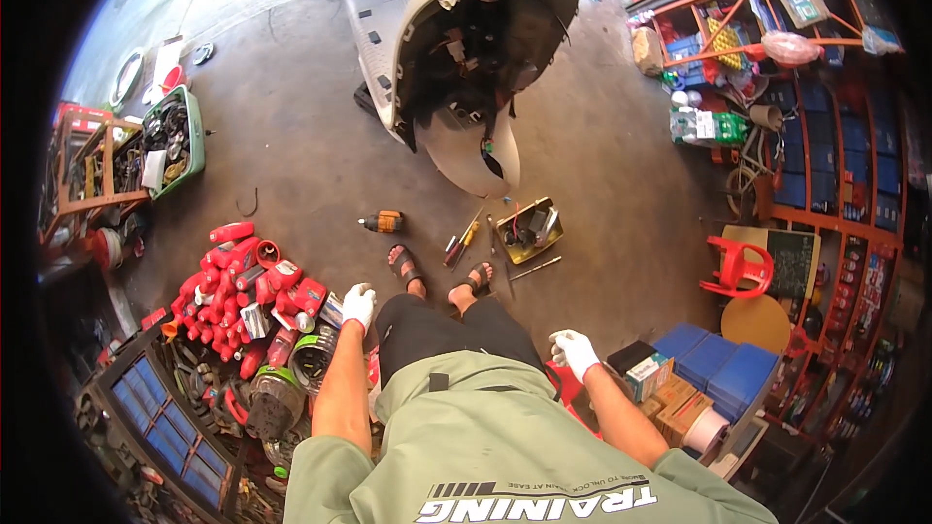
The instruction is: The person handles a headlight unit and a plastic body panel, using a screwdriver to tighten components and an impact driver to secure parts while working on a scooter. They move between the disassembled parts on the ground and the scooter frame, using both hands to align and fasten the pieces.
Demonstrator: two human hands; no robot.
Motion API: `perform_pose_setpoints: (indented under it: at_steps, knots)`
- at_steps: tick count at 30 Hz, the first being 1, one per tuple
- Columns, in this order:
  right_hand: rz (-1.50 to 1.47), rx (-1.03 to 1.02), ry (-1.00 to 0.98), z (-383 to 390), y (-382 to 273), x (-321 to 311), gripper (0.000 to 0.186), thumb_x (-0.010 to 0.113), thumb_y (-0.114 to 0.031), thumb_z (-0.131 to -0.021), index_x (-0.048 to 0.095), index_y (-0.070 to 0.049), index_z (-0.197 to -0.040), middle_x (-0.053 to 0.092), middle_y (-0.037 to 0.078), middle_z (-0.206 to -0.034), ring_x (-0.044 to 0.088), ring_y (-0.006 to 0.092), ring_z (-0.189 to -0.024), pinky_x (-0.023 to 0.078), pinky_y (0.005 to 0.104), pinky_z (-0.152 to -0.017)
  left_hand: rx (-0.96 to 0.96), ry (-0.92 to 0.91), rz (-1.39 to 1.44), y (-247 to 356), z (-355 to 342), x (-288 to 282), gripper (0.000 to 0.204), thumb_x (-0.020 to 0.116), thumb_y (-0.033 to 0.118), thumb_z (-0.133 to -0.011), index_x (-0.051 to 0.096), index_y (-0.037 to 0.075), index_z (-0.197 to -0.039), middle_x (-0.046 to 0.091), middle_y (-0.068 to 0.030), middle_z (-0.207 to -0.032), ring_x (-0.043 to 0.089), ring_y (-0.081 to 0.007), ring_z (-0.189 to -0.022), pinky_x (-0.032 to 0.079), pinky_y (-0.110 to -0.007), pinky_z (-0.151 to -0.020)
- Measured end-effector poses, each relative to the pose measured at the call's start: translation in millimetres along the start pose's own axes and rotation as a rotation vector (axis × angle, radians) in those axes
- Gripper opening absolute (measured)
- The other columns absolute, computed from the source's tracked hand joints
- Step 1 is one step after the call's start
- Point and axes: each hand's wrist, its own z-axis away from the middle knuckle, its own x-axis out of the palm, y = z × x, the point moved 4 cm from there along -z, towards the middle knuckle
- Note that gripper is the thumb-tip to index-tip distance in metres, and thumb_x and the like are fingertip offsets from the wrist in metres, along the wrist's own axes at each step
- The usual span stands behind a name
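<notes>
My left hand (359, 305), in a white glove, is raised beside my left thigh, its fingers curled in with nothing seen in them. Nearest to it lies a heap of red bottles (233, 281). My right hand (576, 351), also gloved, is off to the right of my lap with fingers loosely apart and empty. On the floor before my sandalled feet are an orange and black power drill (384, 221), screwdrivers (464, 241), a yellowish tool bin (530, 231) and a thin metal rod (536, 268). Ahead stands a pale scooter front panel (456, 58), its dark inside exposed.
A green crate of parts (180, 141) sits at the left. To the right are a red plastic stool (740, 268), blue boxes (714, 364), cardboard cartons (680, 408) and tall orange shelving (815, 223). A dark frame with blue panels (165, 417) stands lower left.
</notes>
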Motion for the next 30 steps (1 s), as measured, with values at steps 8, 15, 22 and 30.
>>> perform_pose_setpoints:
  at_steps: [8, 15, 22, 30]
  knots:
    - [-0.104, 0.041, 0.069, 11, 39, -16, 0.018, 0.058, -0.019, -0.099, 0.064, -0.004, -0.107, 0.064, 0.005, -0.077, 0.059, 0.0128, -0.057, 0.049, 0.0281, -0.051, -0.041, -0.1, -0.056, 17, -11, 16, 0.04, 0.056, 0.011, -0.096, 0.055, 0.0, -0.135, 0.065, -0.007, -0.103, 0.061, -0.0124, -0.079, 0.047, -0.025, -0.058]
    - [-0.099, 0.061, 0.084, -3, 42, -47, 0.017, 0.057, -0.019, -0.099, 0.064, -0.005, -0.105, 0.064, 0.005, -0.077, 0.058, 0.0128, -0.057, 0.049, 0.0282, -0.051, 0.007, -0.029, -0.053, 16, -18, 18, 0.041, 0.055, 0.011, -0.095, 0.056, 0.0, -0.134, 0.065, -0.0087, -0.106, 0.063, -0.0152, -0.081, 0.048, -0.026, -0.059]
    - [-0.056, 0.012, 0.029, -62, -2, -97, 0.016, 0.057, -0.016, -0.098, 0.063, -0.005, -0.106, 0.061, 0.005, -0.075, 0.056, 0.0135, -0.056, 0.046, 0.0279, -0.05, -0.004, 0.08, -0.02, 12, -1, 35, 0.042, 0.056, 0.012, -0.095, 0.055, 0.0, -0.135, 0.065, -0.0092, -0.108, 0.063, -0.0152, -0.081, 0.048, -0.026, -0.059]
    - [0.189, -0.089, -0.077, -194, -108, -143, 0.018, 0.052, -0.015, -0.098, 0.065, -0.005, -0.107, 0.063, 0.005, -0.078, 0.057, 0.013, -0.06, 0.048, 0.0285, -0.055, -0.161, 0.244, 0.127, -18, 57, 107, 0.04, 0.056, 0.01, -0.094, 0.057, -0.001, -0.133, 0.065, -0.0045, -0.095, 0.058, -0.0109, -0.075, 0.047, -0.024, -0.059]
